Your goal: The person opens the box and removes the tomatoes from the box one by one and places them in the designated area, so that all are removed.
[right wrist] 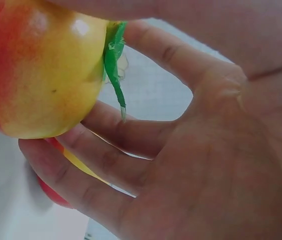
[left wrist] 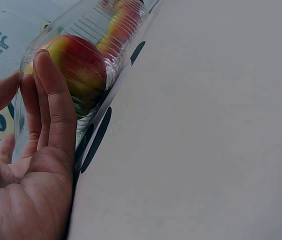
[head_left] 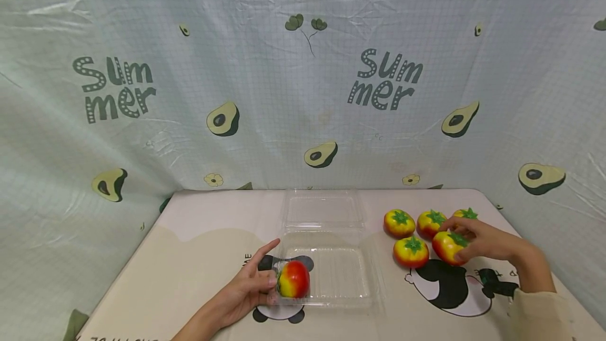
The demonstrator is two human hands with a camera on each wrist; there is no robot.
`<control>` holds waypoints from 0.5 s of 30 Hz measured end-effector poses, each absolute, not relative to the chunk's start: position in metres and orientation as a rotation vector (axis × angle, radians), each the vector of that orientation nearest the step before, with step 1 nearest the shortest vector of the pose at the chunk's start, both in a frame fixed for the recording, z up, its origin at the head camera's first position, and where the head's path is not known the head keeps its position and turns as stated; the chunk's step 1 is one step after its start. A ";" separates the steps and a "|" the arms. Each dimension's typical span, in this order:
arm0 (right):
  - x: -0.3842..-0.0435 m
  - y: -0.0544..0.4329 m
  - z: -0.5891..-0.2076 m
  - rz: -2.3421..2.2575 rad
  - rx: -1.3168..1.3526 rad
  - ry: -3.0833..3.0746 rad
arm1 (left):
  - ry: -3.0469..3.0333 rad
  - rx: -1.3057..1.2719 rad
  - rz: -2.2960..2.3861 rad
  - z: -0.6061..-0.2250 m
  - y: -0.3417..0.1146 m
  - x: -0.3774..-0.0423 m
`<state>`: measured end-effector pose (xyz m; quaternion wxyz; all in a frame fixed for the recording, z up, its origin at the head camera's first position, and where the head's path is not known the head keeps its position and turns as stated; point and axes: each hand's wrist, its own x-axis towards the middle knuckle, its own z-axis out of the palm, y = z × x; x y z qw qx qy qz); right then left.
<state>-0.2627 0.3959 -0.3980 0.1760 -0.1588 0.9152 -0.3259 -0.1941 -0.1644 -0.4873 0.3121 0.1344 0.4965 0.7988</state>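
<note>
A clear plastic clamshell container [head_left: 333,272] lies with its lid flipped back behind it. One red-and-yellow toy fruit [head_left: 294,279] sits at the left end of its tray. My left hand [head_left: 243,288] pinches the tray's left rim, the thumb above and the lower fingers [left wrist: 56,105] against the outside wall. The index finger extends away from it. On the right, my right hand [head_left: 483,238] grips another toy fruit [head_left: 445,246] with a green leafy top, thumb on one side and fingers on the other. Whether this fruit is off the table cannot be told.
Several more toy fruits stand close around the right hand, including a near one [head_left: 411,252], a back one [head_left: 399,223] and one partly behind the hand [head_left: 465,213]. The container's open lid [head_left: 323,209] reaches toward the table's back edge. A printed curtain [head_left: 265,78] hangs behind.
</note>
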 end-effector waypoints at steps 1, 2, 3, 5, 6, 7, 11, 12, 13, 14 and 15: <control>-0.263 0.396 -0.398 -0.922 -0.445 2.588 | 1.309 0.355 2.108 -0.487 -0.164 -0.194; -0.263 0.396 -0.399 -0.922 -0.442 2.583 | 1.309 0.355 2.109 -0.487 -0.164 -0.194; -0.263 0.396 -0.399 -0.921 -0.440 2.579 | 1.308 0.356 2.109 -0.488 -0.164 -0.194; -0.264 0.396 -0.401 -0.921 -0.439 2.573 | 1.308 0.358 2.109 -0.488 -0.164 -0.194; -0.264 0.396 -0.401 -0.923 -0.441 2.570 | 1.308 0.359 2.109 -0.488 -0.164 -0.194; -0.264 0.396 -0.402 -0.924 -0.442 2.569 | 1.308 0.360 2.109 -0.487 -0.164 -0.194; -0.264 0.395 -0.404 -0.919 -0.459 2.563 | 1.312 0.356 2.108 -0.487 -0.164 -0.194; -0.264 0.395 -0.404 -0.917 -0.461 2.561 | 1.313 0.354 2.108 -0.487 -0.164 -0.194; -0.264 0.395 -0.404 -0.918 -0.463 2.557 | 1.314 0.352 2.107 -0.487 -0.164 -0.194; -0.265 0.394 -0.404 -0.919 -0.462 2.553 | 1.314 0.351 2.108 -0.487 -0.164 -0.194; -0.265 0.394 -0.405 -0.923 -0.461 2.548 | 1.314 0.350 2.108 -0.487 -0.164 -0.194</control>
